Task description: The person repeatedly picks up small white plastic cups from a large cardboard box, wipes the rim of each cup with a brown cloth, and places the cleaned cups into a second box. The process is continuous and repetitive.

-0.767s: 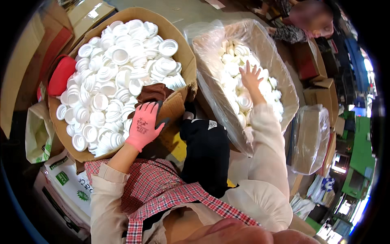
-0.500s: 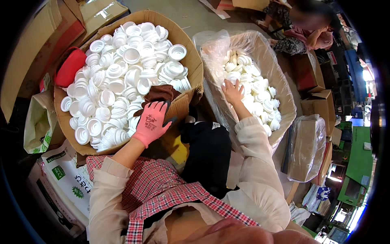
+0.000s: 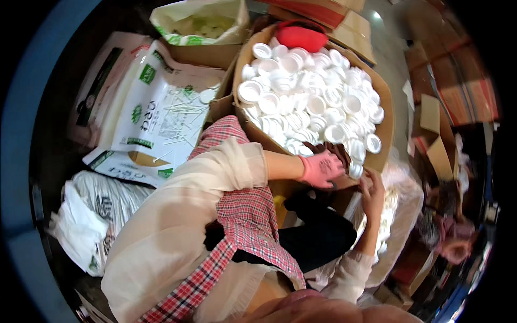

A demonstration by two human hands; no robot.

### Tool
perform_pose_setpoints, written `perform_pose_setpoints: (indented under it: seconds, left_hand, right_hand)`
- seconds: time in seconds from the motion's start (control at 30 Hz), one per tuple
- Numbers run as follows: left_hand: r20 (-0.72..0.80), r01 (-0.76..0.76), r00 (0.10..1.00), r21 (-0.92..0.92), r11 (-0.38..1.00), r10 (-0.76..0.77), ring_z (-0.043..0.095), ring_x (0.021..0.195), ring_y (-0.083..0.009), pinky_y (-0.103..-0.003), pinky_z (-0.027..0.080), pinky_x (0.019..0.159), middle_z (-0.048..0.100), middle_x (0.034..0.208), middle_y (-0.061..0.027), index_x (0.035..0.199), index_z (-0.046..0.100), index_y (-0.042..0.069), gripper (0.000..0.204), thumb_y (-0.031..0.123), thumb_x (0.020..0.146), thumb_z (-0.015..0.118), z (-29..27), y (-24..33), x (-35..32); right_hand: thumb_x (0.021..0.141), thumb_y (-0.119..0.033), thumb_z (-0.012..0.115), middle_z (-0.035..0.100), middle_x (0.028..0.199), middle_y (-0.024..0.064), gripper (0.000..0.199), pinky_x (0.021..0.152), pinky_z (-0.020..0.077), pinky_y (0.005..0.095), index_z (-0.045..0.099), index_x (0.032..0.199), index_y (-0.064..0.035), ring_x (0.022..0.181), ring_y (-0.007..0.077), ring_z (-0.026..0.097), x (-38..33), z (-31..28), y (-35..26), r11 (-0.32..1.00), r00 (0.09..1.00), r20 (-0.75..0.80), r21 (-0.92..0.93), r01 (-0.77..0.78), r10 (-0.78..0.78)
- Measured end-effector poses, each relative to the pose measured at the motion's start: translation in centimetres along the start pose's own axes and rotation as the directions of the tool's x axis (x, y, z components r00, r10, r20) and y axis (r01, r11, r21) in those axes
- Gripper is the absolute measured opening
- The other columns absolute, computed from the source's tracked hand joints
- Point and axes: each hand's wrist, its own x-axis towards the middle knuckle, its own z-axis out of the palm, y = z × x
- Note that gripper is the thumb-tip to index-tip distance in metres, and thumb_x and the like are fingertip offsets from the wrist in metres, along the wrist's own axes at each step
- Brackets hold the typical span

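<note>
My left hand (image 3: 322, 170), in a pink glove with dark fingertips, lies at the near edge of a cardboard box (image 3: 389, 102) heaped with white plastic caps (image 3: 315, 105). Its fingers are apart, resting against a dark brown cloth (image 3: 338, 152) draped there. Close by on the right, my bare right hand (image 3: 372, 189) is raised at the box's corner with its fingers bent together. Whatever they hold, if anything, is too blurred to make out. One white cap (image 3: 355, 170) shows between the two hands. Below my right hand, a plastic-lined box (image 3: 412, 207) contains off-white pieces (image 3: 389, 212).
A red pouch-like item (image 3: 301, 36) sits on the box's far rim. To the left, a printed white sack (image 3: 134, 116) carries thin white sticks (image 3: 180, 116); an open bag (image 3: 202, 24) stands beyond it. Cartons (image 3: 458, 81) are stacked at right, and another person (image 3: 455, 237) sits there.
The view has swung left, so the boxes appear farther right. My right hand has left the pieces in the lined box and come up beside my left hand, which stays by the brown cloth.
</note>
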Motion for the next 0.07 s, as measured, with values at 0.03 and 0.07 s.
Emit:
perform_pose_setpoints:
  seconds: [0.03,0.07]
  left_hand:
    - [0.023,0.037,0.999,-0.034,0.999,-0.037,0.052,0.109,-0.0273,-0.042,0.041,0.087,0.055,0.113,-0.0118,0.114,0.057,0.007,0.052,0.042,0.077,0.067,-0.6,-0.6,-0.3]
    - [0.063,0.011,0.998,-0.1,0.995,-0.004,0.049,0.117,-0.0297,-0.048,0.04,0.096,0.053,0.125,-0.0144,0.122,0.053,0.006,0.063,0.044,0.074,0.069,-0.9,-2.1,-1.0]
  right_hand:
    - [0.087,-0.012,0.065,0.061,0.117,0.0179,0.032,0.094,0.0446,0.0359,0.059,0.117,-0.0013,0.108,0.0303,0.059,0.2,0.9,-0.9,1.0,0.999,0.047,-0.026,-0.014,0.015]
    - [0.087,-0.012,0.065,0.06,0.118,0.0193,0.032,0.094,0.0448,0.0363,0.06,0.117,-0.0028,0.109,0.03,0.059,0.3,2.2,-2.9,0.998,0.996,0.053,0.003,0.066,-0.066]
